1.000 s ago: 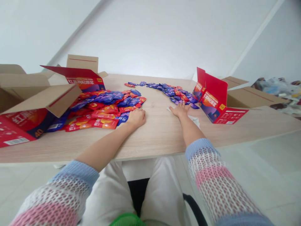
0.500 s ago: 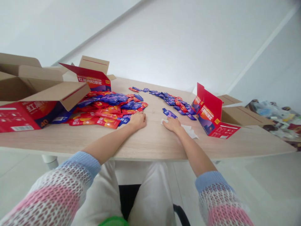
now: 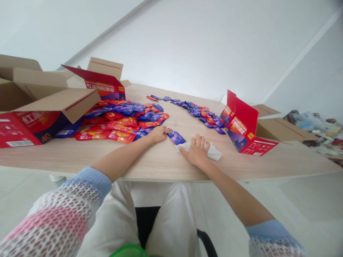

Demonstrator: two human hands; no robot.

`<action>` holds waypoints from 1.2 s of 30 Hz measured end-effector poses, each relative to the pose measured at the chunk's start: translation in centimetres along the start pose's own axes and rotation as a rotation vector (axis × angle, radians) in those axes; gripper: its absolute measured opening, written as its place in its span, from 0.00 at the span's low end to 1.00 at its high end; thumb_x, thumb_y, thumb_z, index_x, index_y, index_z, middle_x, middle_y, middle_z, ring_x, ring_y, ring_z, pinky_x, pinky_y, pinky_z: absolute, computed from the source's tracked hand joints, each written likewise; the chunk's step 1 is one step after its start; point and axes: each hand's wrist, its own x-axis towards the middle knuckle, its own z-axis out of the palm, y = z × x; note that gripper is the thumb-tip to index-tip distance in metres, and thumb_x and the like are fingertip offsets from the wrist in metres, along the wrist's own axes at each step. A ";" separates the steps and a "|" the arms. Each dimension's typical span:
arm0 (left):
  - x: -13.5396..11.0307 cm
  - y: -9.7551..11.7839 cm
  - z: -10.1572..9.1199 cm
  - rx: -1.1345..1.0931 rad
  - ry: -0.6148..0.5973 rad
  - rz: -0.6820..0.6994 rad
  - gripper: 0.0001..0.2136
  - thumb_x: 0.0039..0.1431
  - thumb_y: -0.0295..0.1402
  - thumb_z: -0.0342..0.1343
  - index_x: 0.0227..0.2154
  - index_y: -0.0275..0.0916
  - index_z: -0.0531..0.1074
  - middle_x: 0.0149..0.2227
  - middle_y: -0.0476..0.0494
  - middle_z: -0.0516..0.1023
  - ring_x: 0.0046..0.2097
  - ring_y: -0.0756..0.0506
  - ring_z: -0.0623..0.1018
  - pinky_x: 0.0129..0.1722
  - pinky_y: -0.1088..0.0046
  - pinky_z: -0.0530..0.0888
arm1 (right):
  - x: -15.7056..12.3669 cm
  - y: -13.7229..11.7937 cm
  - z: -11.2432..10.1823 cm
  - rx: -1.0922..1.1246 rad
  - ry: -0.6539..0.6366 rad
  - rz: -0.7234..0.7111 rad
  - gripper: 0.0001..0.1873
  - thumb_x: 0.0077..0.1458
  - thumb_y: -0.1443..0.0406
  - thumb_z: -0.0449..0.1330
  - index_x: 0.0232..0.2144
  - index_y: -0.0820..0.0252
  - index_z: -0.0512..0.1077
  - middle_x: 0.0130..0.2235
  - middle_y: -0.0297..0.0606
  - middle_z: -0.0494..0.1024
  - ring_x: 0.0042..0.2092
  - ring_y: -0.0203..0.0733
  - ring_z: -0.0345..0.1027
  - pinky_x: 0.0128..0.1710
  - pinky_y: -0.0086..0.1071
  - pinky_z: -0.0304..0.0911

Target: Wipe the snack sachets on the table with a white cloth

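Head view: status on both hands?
Left hand resting on table, fingertips by purple sachet. Right hand on crumpled white tissue. Red and purple sachet pile beyond left hand.

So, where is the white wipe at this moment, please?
In the head view, the crumpled white wipe lies on the wooden table under the right hand, with a purple sachet to its left and an open red carton to its right.
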 end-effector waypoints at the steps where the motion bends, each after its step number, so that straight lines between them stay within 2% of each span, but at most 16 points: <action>1: 0.3 -0.5 0.0 -0.046 -0.066 0.057 0.27 0.49 0.21 0.45 0.52 0.46 0.71 0.54 0.54 0.72 0.59 0.48 0.66 0.58 0.71 0.61 | 0.0 0.6 0.0 0.000 -0.007 0.032 0.44 0.52 0.38 0.46 0.54 0.70 0.62 0.61 0.61 0.54 0.62 0.65 0.41 0.57 0.58 0.37; 3: 0.8 -0.9 -0.1 -0.117 -0.114 0.100 0.27 0.50 0.21 0.45 0.53 0.44 0.70 0.57 0.52 0.68 0.61 0.48 0.63 0.59 0.71 0.59 | 0.3 1.7 -0.1 -0.003 0.002 0.080 0.42 0.51 0.38 0.46 0.49 0.71 0.64 0.55 0.63 0.63 0.57 0.64 0.52 0.55 0.55 0.46; 5: 0.9 -0.4 -0.1 -0.157 -0.023 0.032 0.23 0.55 0.26 0.46 0.55 0.39 0.68 0.59 0.46 0.66 0.61 0.47 0.62 0.59 0.71 0.59 | 0.8 2.5 -0.3 -0.007 0.000 0.104 0.37 0.54 0.40 0.47 0.46 0.69 0.64 0.49 0.62 0.69 0.53 0.61 0.59 0.52 0.49 0.52; 8: 0.6 2.1 0.1 -0.180 0.225 -0.264 0.22 0.62 0.39 0.42 0.55 0.35 0.68 0.55 0.41 0.70 0.57 0.43 0.69 0.54 0.70 0.64 | 2.0 3.2 -0.5 0.002 -0.064 0.150 0.30 0.58 0.46 0.47 0.47 0.68 0.62 0.42 0.58 0.74 0.47 0.56 0.67 0.47 0.42 0.57; 10: 0.4 4.1 0.4 -0.149 0.268 -0.417 0.24 0.64 0.46 0.37 0.51 0.39 0.72 0.49 0.41 0.76 0.51 0.41 0.74 0.49 0.67 0.68 | 2.9 3.4 -0.8 0.017 -0.112 0.197 0.29 0.59 0.47 0.47 0.49 0.68 0.60 0.40 0.56 0.75 0.44 0.55 0.70 0.44 0.40 0.59; 12: 0.4 5.5 0.8 -0.066 0.236 -0.440 0.27 0.62 0.52 0.38 0.47 0.41 0.74 0.46 0.40 0.77 0.51 0.38 0.73 0.49 0.63 0.68 | 3.9 3.6 -1.2 0.040 -0.122 0.232 0.30 0.58 0.47 0.48 0.50 0.66 0.60 0.42 0.55 0.76 0.45 0.55 0.70 0.42 0.39 0.60; 14: 0.8 5.6 1.0 0.006 0.164 -0.355 0.26 0.59 0.55 0.42 0.49 0.45 0.73 0.51 0.42 0.74 0.55 0.35 0.68 0.53 0.57 0.64 | 4.8 3.8 -1.9 0.076 -0.089 0.252 0.30 0.56 0.46 0.50 0.49 0.64 0.61 0.43 0.54 0.75 0.46 0.55 0.70 0.42 0.38 0.60; 18: 1.9 2.8 0.4 -0.040 -0.120 -0.098 0.20 0.60 0.43 0.47 0.55 0.54 0.67 0.60 0.55 0.64 0.63 0.36 0.56 0.61 0.51 0.49 | 6.4 4.5 -3.2 0.197 0.065 0.225 0.29 0.55 0.43 0.48 0.44 0.61 0.65 0.42 0.49 0.75 0.44 0.52 0.69 0.40 0.36 0.59; 19: 2.1 1.9 0.1 -0.096 -0.206 -0.030 0.19 0.60 0.40 0.47 0.55 0.55 0.66 0.60 0.57 0.63 0.64 0.38 0.54 0.62 0.52 0.47 | 6.7 4.5 -3.3 0.238 0.102 0.208 0.30 0.55 0.43 0.48 0.43 0.61 0.65 0.41 0.47 0.75 0.43 0.51 0.69 0.39 0.36 0.59; 21: 2.4 0.4 -0.3 -0.219 -0.322 0.073 0.20 0.59 0.40 0.47 0.54 0.50 0.68 0.61 0.55 0.62 0.65 0.42 0.52 0.63 0.61 0.46 | 7.2 4.6 -3.2 0.320 0.160 0.174 0.30 0.53 0.41 0.47 0.41 0.60 0.65 0.39 0.45 0.75 0.41 0.50 0.69 0.38 0.36 0.59; 23: 2.3 -0.1 -0.7 -0.325 -0.238 0.033 0.25 0.59 0.45 0.48 0.58 0.45 0.64 0.63 0.50 0.59 0.66 0.42 0.49 0.63 0.66 0.45 | 7.5 4.4 -2.5 0.397 0.206 0.139 0.29 0.53 0.41 0.47 0.39 0.59 0.65 0.37 0.43 0.75 0.40 0.49 0.68 0.37 0.36 0.59; 25: 1.7 0.3 -1.0 -0.395 -0.105 -0.048 0.31 0.58 0.51 0.46 0.62 0.42 0.57 0.65 0.48 0.53 0.67 0.42 0.45 0.63 0.67 0.45 | 7.6 4.1 -1.6 0.469 0.242 0.100 0.27 0.53 0.42 0.48 0.38 0.58 0.64 0.36 0.41 0.74 0.38 0.48 0.67 0.36 0.35 0.58; 27: 0.9 1.1 -1.5 -0.408 -0.081 -0.099 0.35 0.57 0.56 0.43 0.64 0.45 0.51 0.67 0.49 0.45 0.67 0.40 0.43 0.63 0.64 0.45 | 7.6 3.7 -0.6 0.536 0.255 0.054 0.25 0.54 0.44 0.48 0.39 0.57 0.64 0.35 0.39 0.73 0.37 0.46 0.67 0.36 0.34 0.58; 30: -0.1 2.3 -2.3 -0.296 -0.241 -0.064 0.42 0.51 0.59 0.48 0.65 0.47 0.45 0.68 0.49 0.38 0.67 0.38 0.39 0.63 0.60 0.42 | 7.5 3.0 0.4 0.642 0.243 -0.046 0.21 0.56 0.47 0.49 0.42 0.56 0.62 0.35 0.36 0.72 0.35 0.44 0.66 0.35 0.33 0.58; 32: -0.2 2.8 -2.8 -0.182 -0.376 0.016 0.45 0.46 0.59 0.52 0.65 0.47 0.44 0.67 0.49 0.40 0.67 0.37 0.35 0.63 0.57 0.37 | 7.1 2.5 0.6 0.717 0.215 -0.143 0.20 0.58 0.50 0.49 0.45 0.56 0.60 0.35 0.34 0.71 0.34 0.42 0.65 0.35 0.32 0.58; 36: 0.3 3.0 -3.1 -0.055 -0.545 0.070 0.43 0.45 0.58 0.53 0.64 0.52 0.46 0.67 0.53 0.40 0.66 0.36 0.32 0.60 0.49 0.30 | 5.3 1.3 0.2 0.738 0.113 -0.409 0.14 0.59 0.58 0.51 0.45 0.56 0.64 0.38 0.35 0.72 0.38 0.41 0.66 0.40 0.32 0.59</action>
